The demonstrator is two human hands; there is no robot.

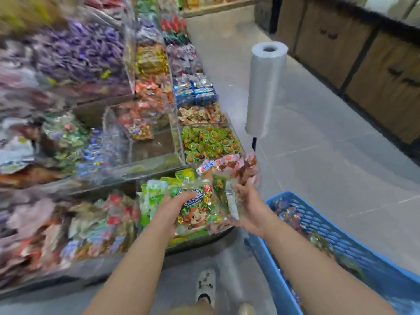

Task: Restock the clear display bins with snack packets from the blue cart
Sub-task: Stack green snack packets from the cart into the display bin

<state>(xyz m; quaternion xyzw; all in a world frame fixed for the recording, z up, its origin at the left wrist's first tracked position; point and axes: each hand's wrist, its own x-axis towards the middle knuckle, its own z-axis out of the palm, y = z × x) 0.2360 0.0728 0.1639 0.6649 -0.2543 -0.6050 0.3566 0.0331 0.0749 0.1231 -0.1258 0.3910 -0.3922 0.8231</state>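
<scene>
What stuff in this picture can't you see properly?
All in the head view:
- Bins on the left: smeared by motion blur, so their packets are unreadable.
- Cart: cut off by the right and bottom edges; the right arm covers some of its packets.
- Bag held by the left hand: its label is mostly too blurred to read.
- Right hand: its fingertips blur behind the bag, so its grip is unclear.
- Roll: the foot of its pole is hidden behind packets.

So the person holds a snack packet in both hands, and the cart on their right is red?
Not quite: the head view shows the cart is blue, not red. The left hand and right hand do hold the snack packet.
</scene>
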